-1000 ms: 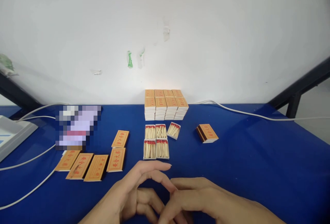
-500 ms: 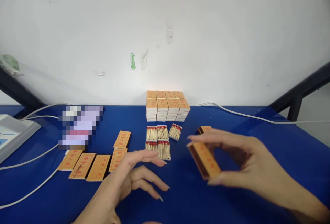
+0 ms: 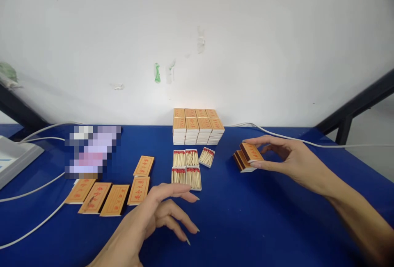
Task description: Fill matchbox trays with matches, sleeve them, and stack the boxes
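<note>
Between thumb and fingers, my right hand [image 3: 283, 156] grips an orange matchbox [image 3: 251, 152] with dark striking sides, over another matchbox [image 3: 239, 162] at the right of the blue table. Whether the held box touches the one below, I cannot tell. My left hand [image 3: 166, 213] hovers over the front of the table with fingers spread and nothing in them. Just beyond its fingertips sit several open trays of red-tipped matches [image 3: 193, 178], one of them [image 3: 207, 157] set apart at an angle. Left of that hand lie several orange matchbox covers [image 3: 114, 200].
A block of stacked matchboxes [image 3: 198, 125] stands against the white wall. White cables [image 3: 286, 138] run along the back and left side. A blurred-out flat object [image 3: 95, 152] and a white device [image 3: 18, 156] lie at the left.
My right hand has carried the matchbox away from me, onto or just above the other one. My left hand has barely moved. The view has shifted slightly.
</note>
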The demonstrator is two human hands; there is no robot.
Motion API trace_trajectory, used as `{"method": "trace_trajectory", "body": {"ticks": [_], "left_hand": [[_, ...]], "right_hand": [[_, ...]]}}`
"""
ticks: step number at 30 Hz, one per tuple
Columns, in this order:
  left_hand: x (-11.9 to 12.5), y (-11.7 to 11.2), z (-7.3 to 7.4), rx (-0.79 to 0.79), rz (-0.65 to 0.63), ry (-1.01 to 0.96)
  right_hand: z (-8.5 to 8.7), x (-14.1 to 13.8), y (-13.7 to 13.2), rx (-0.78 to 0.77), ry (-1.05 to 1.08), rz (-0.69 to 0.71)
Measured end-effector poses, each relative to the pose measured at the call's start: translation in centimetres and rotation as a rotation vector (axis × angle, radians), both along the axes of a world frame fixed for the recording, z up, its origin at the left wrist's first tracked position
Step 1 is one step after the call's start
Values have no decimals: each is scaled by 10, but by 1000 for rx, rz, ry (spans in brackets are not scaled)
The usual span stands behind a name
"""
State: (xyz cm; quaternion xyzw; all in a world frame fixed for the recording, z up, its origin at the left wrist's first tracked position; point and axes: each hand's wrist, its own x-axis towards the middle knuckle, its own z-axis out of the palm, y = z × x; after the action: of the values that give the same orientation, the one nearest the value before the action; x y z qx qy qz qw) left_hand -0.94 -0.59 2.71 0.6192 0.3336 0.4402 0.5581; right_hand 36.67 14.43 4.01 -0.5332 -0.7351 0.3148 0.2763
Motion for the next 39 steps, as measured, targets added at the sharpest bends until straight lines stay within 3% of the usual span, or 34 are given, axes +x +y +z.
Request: {"method": "trace_trajectory", "body": {"ticks": [6,13,23,25,28,30,32,36,39], "left_hand": [[-5,1,-2,-82,-41,-29],[0,-2,5,-77,30,21],[11,-12,9,148,213,286],[7,-13,8,221,343,400],[-3,-8,9,422,665,723],[-11,0,11,562,762,907],[-19,9,11,642,753,1046],[-27,21,5,590,723,1248],[-27,22,0,566,667,1296]], "right_hand": [[-5,7,6,-52,-63,60],[-6,6,5,-75,-104,79],[-7,3,3,6,-134,98],[-8,4,3,15,-132,95],[-8,3,1,45,-112,59],[-8,-1,-1,118,-76,20],[-9,-8,-4,266,-46,-16],[-10,-32,-18,644,-99,-67],[-13,-51,-32,785,-136,13]]}}
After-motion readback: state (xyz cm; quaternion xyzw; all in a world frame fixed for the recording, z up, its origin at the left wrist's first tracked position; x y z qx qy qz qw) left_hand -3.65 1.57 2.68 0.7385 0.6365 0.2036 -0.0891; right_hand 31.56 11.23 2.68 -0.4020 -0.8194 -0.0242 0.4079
